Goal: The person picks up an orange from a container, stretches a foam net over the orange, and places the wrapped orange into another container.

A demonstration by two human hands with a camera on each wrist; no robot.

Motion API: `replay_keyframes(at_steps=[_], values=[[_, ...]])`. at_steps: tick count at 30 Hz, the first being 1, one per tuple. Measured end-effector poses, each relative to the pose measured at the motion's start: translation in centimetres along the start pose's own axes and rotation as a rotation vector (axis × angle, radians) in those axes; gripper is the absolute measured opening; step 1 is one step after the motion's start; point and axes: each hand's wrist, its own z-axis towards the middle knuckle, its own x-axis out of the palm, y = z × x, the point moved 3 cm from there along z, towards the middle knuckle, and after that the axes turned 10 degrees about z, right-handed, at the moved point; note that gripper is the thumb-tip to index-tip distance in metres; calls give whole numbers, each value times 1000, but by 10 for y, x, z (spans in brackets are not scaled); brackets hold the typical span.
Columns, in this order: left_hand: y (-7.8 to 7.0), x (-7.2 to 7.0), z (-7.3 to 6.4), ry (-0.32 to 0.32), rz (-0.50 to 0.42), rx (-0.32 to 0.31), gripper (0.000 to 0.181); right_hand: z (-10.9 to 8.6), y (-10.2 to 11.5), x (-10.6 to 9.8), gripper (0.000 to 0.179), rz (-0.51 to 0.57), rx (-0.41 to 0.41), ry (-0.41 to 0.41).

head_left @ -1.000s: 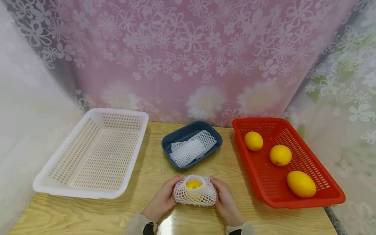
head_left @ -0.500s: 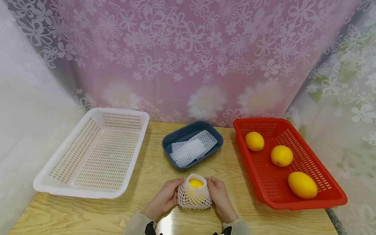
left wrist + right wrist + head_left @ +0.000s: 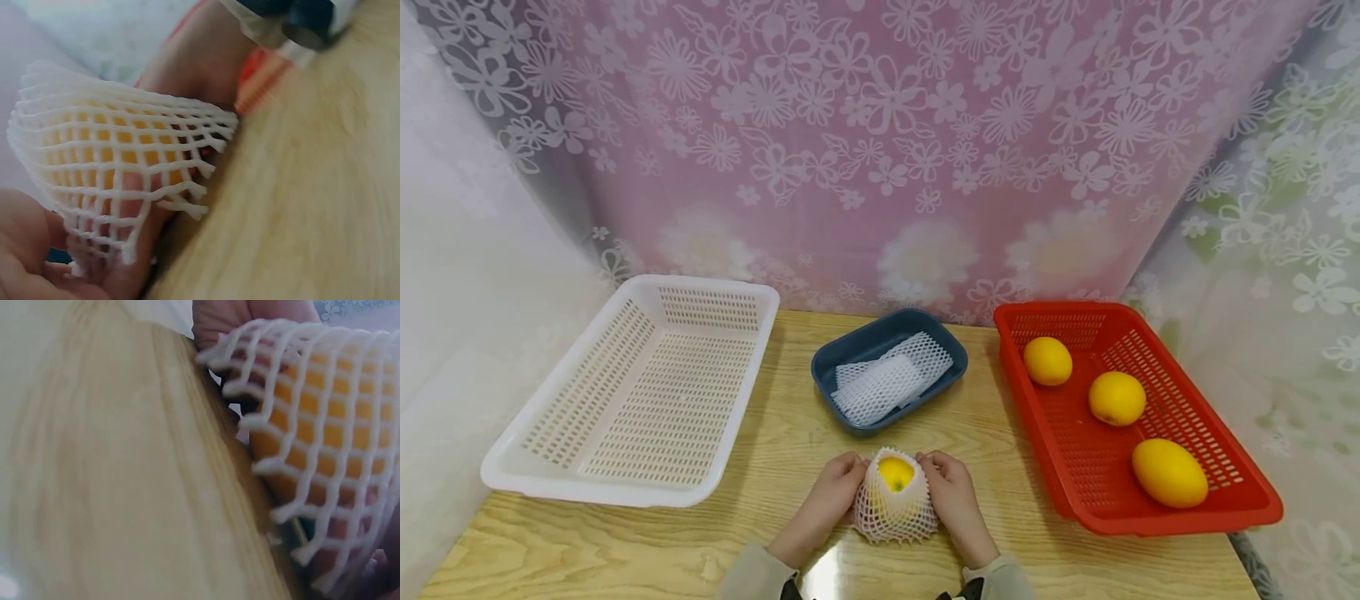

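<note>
Foam netting [image 3: 895, 515] around yellow fruit [image 3: 896, 473]
Left hand [image 3: 830, 500], right hand [image 3: 955, 500] pinch the netting's opposite sides, fingers curled; likely to hold it spread

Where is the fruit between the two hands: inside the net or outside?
Inside: the white net surrounds the yellow fruit, whose end shows through the upper opening.

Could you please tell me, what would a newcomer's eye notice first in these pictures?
First, probably, the left hand and right hand at front centre, gripping a white foam net around a yellow fruit. The bright red basket to the right, with three more yellow fruits inside, also stands out. Behind the hands, a dark blue tray holds further white netting.
</note>
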Motion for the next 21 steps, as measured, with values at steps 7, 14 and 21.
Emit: replay_keyframes(at_steps=[7,14,21], values=[[-3,-4,3,-218,303,139,26,-2,6,0,25,-76,-55,-24],[3,-11,6,-325,330,237,18,0,1,0,27,-158,-81,-62],[5,-15,3,-482,565,366,26,1,-3,0,25,-178,-51,-65]])
